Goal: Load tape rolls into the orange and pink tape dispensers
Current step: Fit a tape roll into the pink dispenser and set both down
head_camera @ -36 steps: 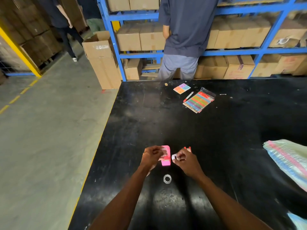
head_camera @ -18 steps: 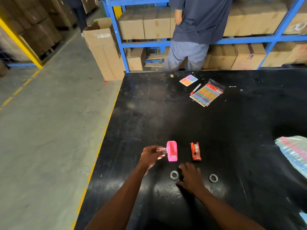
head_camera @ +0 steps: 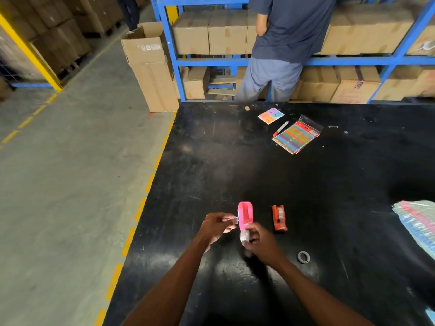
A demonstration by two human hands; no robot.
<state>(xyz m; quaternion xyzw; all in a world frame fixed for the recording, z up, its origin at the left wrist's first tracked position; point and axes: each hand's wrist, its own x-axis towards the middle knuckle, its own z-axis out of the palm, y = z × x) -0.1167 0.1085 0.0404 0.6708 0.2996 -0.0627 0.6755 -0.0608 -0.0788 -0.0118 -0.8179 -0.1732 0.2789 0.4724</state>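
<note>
The pink tape dispenser (head_camera: 245, 215) stands on the black table (head_camera: 306, 184). My left hand (head_camera: 217, 225) pinches a small clear part at its left side. My right hand (head_camera: 257, 240) holds a clear tape roll (head_camera: 244, 236) just below the dispenser's near end. The orange dispenser (head_camera: 279, 217) lies to the right, apart from both hands, with a tape roll seated in it. One more tape roll (head_camera: 303, 257) lies flat on the table to the right of my right hand.
A pack of coloured labels (head_camera: 296, 137), a red pen (head_camera: 280, 128) and a coloured card (head_camera: 271, 115) lie at the far side. A plastic bag (head_camera: 417, 222) sits at the right edge. A person (head_camera: 282, 43) stands behind the table at blue shelving. The table's left edge is close.
My right hand picked up the tape roll that lay near the pink dispenser and lifted it to the dispenser's near end. My left hand stayed at the dispenser's side.
</note>
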